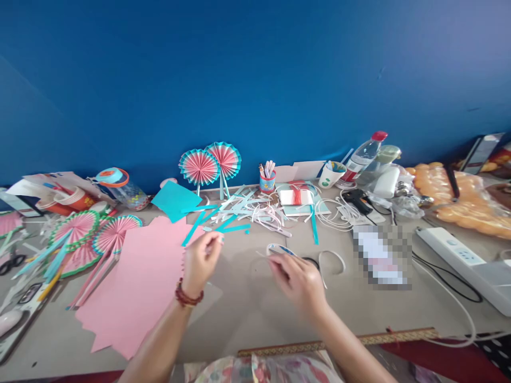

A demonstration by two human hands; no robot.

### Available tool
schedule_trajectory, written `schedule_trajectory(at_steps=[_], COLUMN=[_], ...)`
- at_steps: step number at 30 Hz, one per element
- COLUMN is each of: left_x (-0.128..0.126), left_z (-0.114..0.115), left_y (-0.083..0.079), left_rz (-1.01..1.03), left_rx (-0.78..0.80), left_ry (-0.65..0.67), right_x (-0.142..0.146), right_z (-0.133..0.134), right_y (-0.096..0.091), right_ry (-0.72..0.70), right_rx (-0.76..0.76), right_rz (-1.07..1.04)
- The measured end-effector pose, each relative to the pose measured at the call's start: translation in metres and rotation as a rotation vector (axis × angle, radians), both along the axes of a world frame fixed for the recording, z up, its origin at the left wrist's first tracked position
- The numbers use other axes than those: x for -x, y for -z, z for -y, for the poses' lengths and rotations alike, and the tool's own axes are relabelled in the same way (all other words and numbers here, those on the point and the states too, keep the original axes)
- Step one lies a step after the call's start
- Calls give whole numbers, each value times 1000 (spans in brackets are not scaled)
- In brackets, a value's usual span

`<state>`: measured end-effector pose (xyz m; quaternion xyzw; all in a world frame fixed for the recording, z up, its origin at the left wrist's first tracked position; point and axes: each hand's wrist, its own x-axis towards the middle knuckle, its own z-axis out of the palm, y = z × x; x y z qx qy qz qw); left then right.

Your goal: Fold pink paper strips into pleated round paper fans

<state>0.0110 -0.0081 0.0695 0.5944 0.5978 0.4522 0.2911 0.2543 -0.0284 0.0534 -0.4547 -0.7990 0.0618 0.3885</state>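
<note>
My left hand (203, 259), with a beaded bracelet (188, 294) at the wrist, is raised just right of the pink paper sheets (139, 276). Its thumb and fingertips are pinched together; anything between them is too small to name. My right hand (299, 279) is over the middle of the table with curled fingers, their grip partly hidden. Just beyond its fingertips is a white and blue ring-shaped thing (281, 248), and I cannot tell whether the hand touches it. A curled white strip (333, 260) lies to its right.
Paper scraps (239, 206) and blue strips lie behind my hands. Two pleated paper fans (199, 167) lean on the blue wall; several more (115, 234) lie left. Right are a glue gun (357, 201), a bottle (361, 159), a power strip (463, 255) and cables.
</note>
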Motion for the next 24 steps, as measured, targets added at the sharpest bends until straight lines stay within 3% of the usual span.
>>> schedule_trajectory(at_steps=[2,4,8,11,15,19,22,24], left_x=[14,19,4,-7,-12,-17,-20,-22], left_z=[-8,-13,-15,-17,-21,-20,-19,-20], left_y=[-1,-3,-6,-4,0,2,4,6], left_rz=[327,612,1025,1265,1428,1495,1477,1426], left_rx=[43,40,141,233,288,361,399,383], left_ry=[-54,-11,139,170,258,298,307,314], right_x=[-15,-26,-28,-22,-17,-11,-2,8], right_z=[-4,-11,-28,-40,-51,-51,-46,-42], right_y=[1,2,4,9,20,26,19,12], right_ry=[80,145,186,174,117,-8,-60,-153], right_rx=[20,23,-19,-64,-89,-10,97,256], right_rz=[-26,-19,50,96,195,232,85,-86])
